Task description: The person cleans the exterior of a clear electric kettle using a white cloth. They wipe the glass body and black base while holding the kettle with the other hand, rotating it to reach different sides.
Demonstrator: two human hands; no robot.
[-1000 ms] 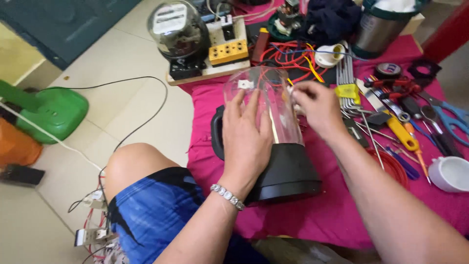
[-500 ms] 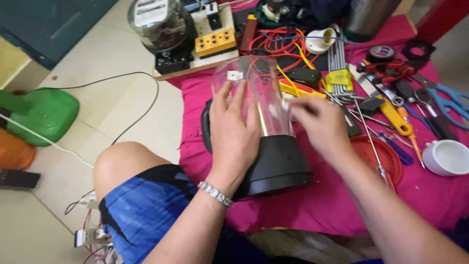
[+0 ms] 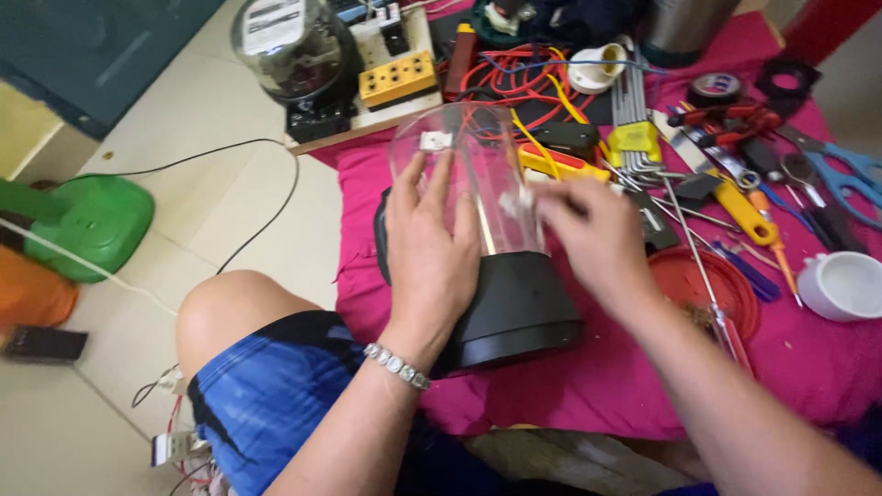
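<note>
Two hands meet on one clear blender jar (image 3: 478, 174) lying tilted on its black base (image 3: 514, 308) atop the pink cloth (image 3: 588, 386): the left hand (image 3: 430, 248) lies flat and spread against its side, while the right hand (image 3: 597, 241), blurred, pinches something small at its far wall; I cannot tell what. Beyond it crowd one red lid (image 3: 712, 280), one white cup (image 3: 845, 287), one yellow-handled screwdriver (image 3: 749, 213), a tangle of red wires (image 3: 505, 83) and one glass-domed meter (image 3: 289, 46), the jar partly hiding the yellow tool (image 3: 560, 165) behind

A person's two bare forearms, no sleeves. A silver link bracelet (image 3: 396, 365) circles the left wrist. Blue shorts (image 3: 266, 395) with black streaks cover the left thigh; the knee is bare.
</note>
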